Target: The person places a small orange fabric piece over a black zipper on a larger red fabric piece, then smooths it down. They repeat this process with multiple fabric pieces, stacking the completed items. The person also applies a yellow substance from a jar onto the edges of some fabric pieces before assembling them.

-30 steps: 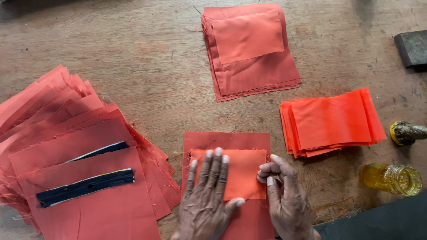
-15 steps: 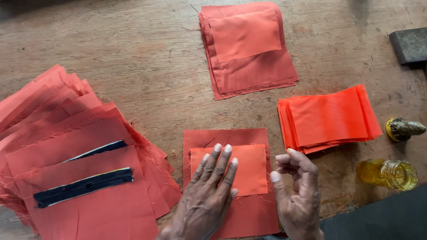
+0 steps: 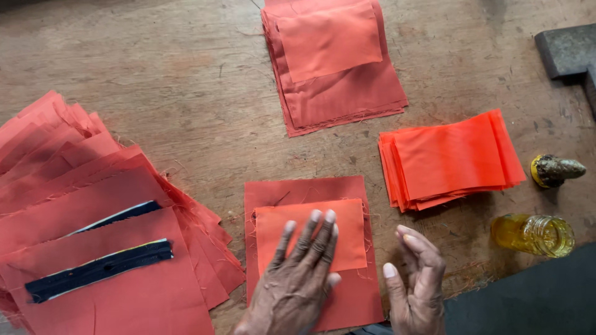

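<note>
My left hand lies flat, fingers spread, on a small orange fabric patch. The patch rests on a larger red-orange fabric rectangle near the front edge of the wooden table. My right hand hovers just right of the rectangle, fingers loosely curled, holding nothing. Right of it sits a stack of small bright orange patches.
A stack of large red pieces topped by a patch lies at the back. Fanned red pieces with dark zipper strips cover the left. A yellow glass jar, a crusted yellow cap and a dark metal block stand at right.
My right hand has lifted off the patch and moved to the right of the rectangle. My left hand stays pressed on the patch.
</note>
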The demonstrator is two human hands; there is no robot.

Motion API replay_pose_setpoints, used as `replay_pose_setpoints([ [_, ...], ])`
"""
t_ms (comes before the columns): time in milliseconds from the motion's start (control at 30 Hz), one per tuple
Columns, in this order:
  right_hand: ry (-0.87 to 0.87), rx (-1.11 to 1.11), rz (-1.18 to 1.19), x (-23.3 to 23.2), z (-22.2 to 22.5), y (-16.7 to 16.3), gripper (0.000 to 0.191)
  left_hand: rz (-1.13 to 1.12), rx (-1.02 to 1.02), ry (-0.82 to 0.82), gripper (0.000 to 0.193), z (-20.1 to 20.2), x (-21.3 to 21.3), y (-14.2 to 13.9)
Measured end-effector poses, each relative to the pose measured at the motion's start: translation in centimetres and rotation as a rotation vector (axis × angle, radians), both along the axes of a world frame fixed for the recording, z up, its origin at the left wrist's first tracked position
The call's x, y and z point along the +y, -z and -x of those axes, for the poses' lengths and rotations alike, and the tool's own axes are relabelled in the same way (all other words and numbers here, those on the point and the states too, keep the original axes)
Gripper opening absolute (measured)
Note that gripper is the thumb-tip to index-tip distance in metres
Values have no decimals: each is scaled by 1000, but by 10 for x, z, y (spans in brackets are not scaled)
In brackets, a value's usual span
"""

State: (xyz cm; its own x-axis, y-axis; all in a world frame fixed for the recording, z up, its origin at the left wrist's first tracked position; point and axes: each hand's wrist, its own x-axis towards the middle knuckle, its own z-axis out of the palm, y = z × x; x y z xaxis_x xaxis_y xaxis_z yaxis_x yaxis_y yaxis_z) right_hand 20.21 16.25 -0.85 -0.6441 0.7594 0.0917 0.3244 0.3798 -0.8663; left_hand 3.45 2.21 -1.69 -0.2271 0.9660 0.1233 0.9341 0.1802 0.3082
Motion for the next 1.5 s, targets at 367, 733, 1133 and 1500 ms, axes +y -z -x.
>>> replay_pose_setpoints([
  [367, -66, 355, 166, 40, 62, -22, 36, -390, -127, 82, 61, -8, 2, -2],
  [733, -243, -276, -839, 48, 105, -7, 68, -116, -70, -203, 74, 13, 6, 5],
  [1133, -306, -104, -712, 69, 121, -18, 58, -70, -61, -283, 81, 33, -1, -6],
  [1500, -272, -105, -207, 4, 20, 0, 48, -202, -114, -400, 78, 106, 42, -35],
])
